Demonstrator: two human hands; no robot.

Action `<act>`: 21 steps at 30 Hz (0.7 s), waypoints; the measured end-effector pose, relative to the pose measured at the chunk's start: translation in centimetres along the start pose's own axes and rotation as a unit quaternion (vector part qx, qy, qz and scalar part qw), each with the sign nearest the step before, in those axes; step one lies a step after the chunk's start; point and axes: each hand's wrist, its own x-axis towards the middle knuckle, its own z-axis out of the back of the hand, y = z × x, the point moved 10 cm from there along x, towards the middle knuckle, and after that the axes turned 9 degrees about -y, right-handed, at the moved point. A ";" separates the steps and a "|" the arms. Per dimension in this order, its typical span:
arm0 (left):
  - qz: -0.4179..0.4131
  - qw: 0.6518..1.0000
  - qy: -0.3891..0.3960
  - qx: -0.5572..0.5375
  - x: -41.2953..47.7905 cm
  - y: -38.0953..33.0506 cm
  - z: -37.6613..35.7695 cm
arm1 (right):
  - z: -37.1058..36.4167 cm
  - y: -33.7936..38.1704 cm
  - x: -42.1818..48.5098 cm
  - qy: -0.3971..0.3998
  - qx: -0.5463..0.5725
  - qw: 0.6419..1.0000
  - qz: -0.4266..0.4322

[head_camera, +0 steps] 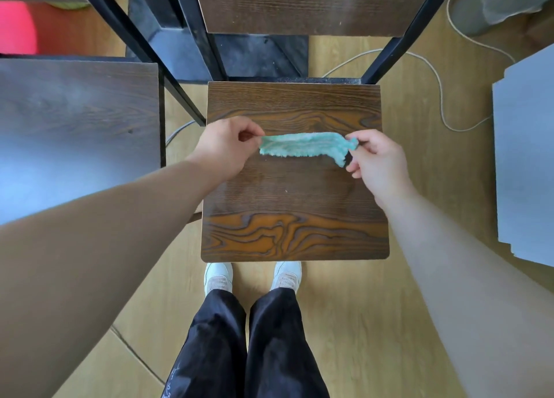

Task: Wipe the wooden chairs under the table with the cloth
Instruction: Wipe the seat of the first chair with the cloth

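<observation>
A wooden chair (295, 217) with a dark grained seat and black metal frame stands right in front of me. A teal fluffy cloth (302, 145) is stretched flat between my hands above the middle of the seat. My left hand (224, 145) pinches the cloth's left end with thumb and fingers. My right hand (377, 163) pinches its right end, where a corner of cloth hangs down. The chair's wooden backrest (299, 4) is at the top of the view.
A second dark wooden seat (78, 121) stands at the left, close beside this chair. A grey board (527, 163) lies at the right, with a white cord (437, 76) on the wooden floor. A pink object (16, 28) sits at the far left. My feet (251, 277) stand at the seat's front edge.
</observation>
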 end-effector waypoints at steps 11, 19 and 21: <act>-0.227 0.958 0.038 0.173 -4.1 0.5 -6.4 | 0.0 -2.2 -2.7 0.044 -0.236 0.926 0.290; -0.199 0.957 0.035 0.210 -6.1 3.7 -8.1 | -0.2 -5.9 -4.2 0.020 -0.243 0.957 0.160; -0.185 0.957 -0.001 0.225 -5.7 3.8 -6.6 | 0.6 -6.3 -3.8 -0.025 -0.217 0.974 0.064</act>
